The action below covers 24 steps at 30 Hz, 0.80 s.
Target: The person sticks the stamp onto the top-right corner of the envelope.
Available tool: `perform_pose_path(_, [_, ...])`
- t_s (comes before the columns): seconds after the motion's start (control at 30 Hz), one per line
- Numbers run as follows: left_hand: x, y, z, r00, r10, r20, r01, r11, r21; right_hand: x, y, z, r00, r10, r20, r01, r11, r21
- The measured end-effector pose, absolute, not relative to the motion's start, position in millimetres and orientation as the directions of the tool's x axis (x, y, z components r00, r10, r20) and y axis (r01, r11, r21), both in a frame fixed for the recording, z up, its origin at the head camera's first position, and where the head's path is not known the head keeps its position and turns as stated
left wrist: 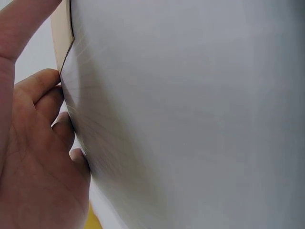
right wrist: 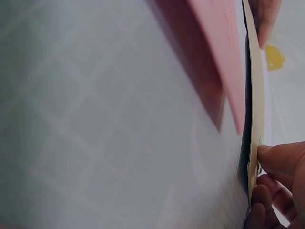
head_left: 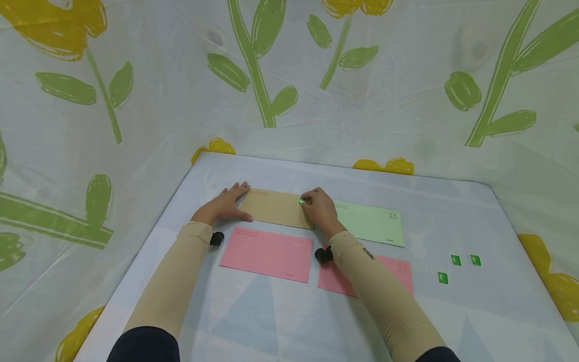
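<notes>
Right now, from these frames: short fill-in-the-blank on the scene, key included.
1. The right hand pinches a stamp at the ____ envelope.
2. In the head view, the left hand is at that envelope's ____ end.
3. Loose stamps on the table number ____.
4. Pink envelopes number ____.

Missing: tan; left; three; two.

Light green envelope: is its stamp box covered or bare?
Bare: in the head view, the printed box at the upper right of the light green envelope shows, with nothing stuck over it.
</notes>
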<state>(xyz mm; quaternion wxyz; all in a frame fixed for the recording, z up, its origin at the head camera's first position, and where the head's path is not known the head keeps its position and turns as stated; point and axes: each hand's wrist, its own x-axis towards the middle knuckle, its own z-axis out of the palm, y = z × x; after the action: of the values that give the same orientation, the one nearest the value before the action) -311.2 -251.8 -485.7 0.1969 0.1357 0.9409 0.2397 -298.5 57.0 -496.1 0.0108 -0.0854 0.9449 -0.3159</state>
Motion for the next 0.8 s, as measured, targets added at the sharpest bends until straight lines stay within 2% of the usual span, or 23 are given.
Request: perform_pose_path(0.8, [-309.1, -251.6, -484.7, -0.89, 0.345, -0.299, 0.149, 0.839, 0.523, -298.2, 56.6, -495.0, -0.986, -0.162, 0.048, -0.158, 0.78, -0.605])
